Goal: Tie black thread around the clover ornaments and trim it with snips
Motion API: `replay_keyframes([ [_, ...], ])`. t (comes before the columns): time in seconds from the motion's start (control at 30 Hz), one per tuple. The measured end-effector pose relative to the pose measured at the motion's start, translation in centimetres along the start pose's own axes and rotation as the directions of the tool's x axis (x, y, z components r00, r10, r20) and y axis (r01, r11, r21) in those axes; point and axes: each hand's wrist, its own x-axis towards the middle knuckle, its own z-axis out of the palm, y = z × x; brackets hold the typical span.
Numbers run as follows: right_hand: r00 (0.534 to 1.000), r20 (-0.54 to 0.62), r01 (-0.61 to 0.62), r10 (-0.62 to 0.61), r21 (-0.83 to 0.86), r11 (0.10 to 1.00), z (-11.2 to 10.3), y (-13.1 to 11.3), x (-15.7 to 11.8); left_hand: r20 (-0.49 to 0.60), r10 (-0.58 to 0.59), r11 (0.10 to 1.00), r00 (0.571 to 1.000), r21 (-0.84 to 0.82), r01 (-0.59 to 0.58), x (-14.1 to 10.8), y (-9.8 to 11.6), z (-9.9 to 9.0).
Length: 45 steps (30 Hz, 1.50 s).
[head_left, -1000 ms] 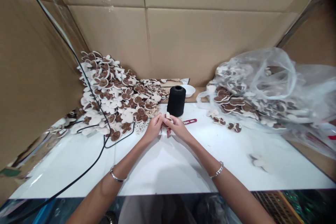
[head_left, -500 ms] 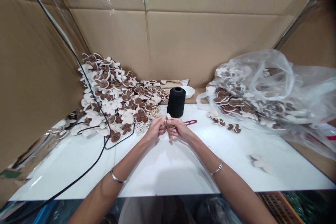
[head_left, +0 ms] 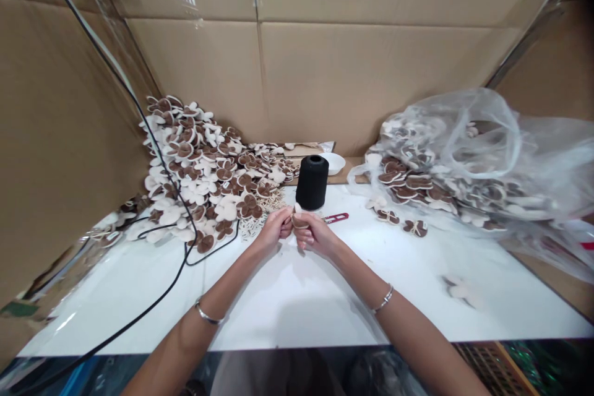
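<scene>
In the middle of the white table, my two closed hands meet in front of a black cone of thread (head_left: 311,182). My right hand (head_left: 314,233) pinches a brown and white fabric flower (head_left: 297,209), mostly covered by the fingers. My left hand (head_left: 277,226) is closed against its left side; what these fingertips grip is too small to tell. Just behind my right hand lies a pair of red thread snips (head_left: 336,218), partly hidden. Small pale pieces (head_left: 253,226) are scattered on the table beyond my left hand.
A large heap of brown and white flowers (head_left: 199,167) stands at left, with a black cable (head_left: 160,291) crossing before it. At right, a clear plastic bag (head_left: 482,136) covers more flowers; two flowers with cord bows (head_left: 414,228) lie nearby. A white bowl (head_left: 335,164) sits behind the cone.
Both hands stay in the same place, still together. The flower's pale tip has sunk slightly lower between my fingers, and my fingers have shifted a little around it.
</scene>
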Motion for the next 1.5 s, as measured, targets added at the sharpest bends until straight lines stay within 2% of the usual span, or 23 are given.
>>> replay_keyframes([
  [0.07,0.998,-0.031,0.054,-0.058,-0.099,0.994,0.4,0.2,-0.1,-0.022,0.043,0.997,0.999,0.064,-0.041,-0.3,0.3,-0.3],
  [0.13,0.994,-0.050,0.087,-0.096,-0.156,0.984,0.7,0.3,-0.2,-0.043,0.145,0.962,0.989,0.241,-0.130,-0.7,0.6,-0.3],
  [0.2,0.993,-0.057,0.090,-0.102,-0.180,0.980,0.9,0.2,-0.3,-0.027,0.251,0.857,0.968,0.472,-0.209,-1.1,0.9,-0.3],
  [0.27,0.996,-0.041,0.074,-0.084,-0.188,0.979,1.1,0.0,-0.5,0.014,0.291,0.760,0.957,0.604,-0.240,-1.4,1.0,-0.4],
  [0.4,1.000,0.023,0.024,-0.020,-0.202,0.979,1.3,-0.3,-1.0,0.076,0.312,0.727,0.947,0.623,-0.290,-1.5,1.0,-0.7],
  [0.5,1.000,0.030,0.000,0.006,-0.196,0.981,1.4,-0.5,-1.1,0.061,0.370,0.706,0.927,0.630,-0.323,-1.5,0.7,-0.8],
  [0.57,1.000,0.022,-0.014,0.018,-0.162,0.987,1.5,-0.6,-1.1,0.020,0.389,0.734,0.921,0.597,-0.323,-1.4,0.5,-0.6],
  [0.63,0.999,0.017,-0.030,0.032,-0.115,0.993,1.4,-0.5,-1.0,-0.040,0.371,0.807,0.928,0.508,-0.301,-1.3,0.2,-0.4],
  [0.73,0.998,0.034,-0.046,0.048,-0.037,0.998,1.2,-0.2,-0.6,-0.128,0.264,0.934,0.956,0.282,-0.220,-0.9,-0.2,0.1],
  [0.83,0.999,0.028,-0.016,0.015,0.051,0.999,1.2,0.3,-0.2,-0.196,0.121,0.993,0.973,0.030,-0.118,-0.4,-0.6,0.6],
  [0.93,1.000,-0.012,0.019,-0.017,0.120,0.993,1.3,0.7,0.2,-0.267,0.023,0.988,0.963,-0.144,-0.064,-0.1,-0.5,1.3],
  [1.07,1.000,-0.008,0.013,-0.012,0.178,0.984,1.2,1.0,0.5,-0.318,-0.055,0.959,0.947,-0.279,-0.038,-0.1,-0.1,2.0],
  [1.5,1.000,0.015,-0.013,0.010,0.233,0.972,0.5,1.0,0.8,-0.263,-0.179,0.902,0.948,-0.429,0.051,0.1,-0.1,1.9],
])
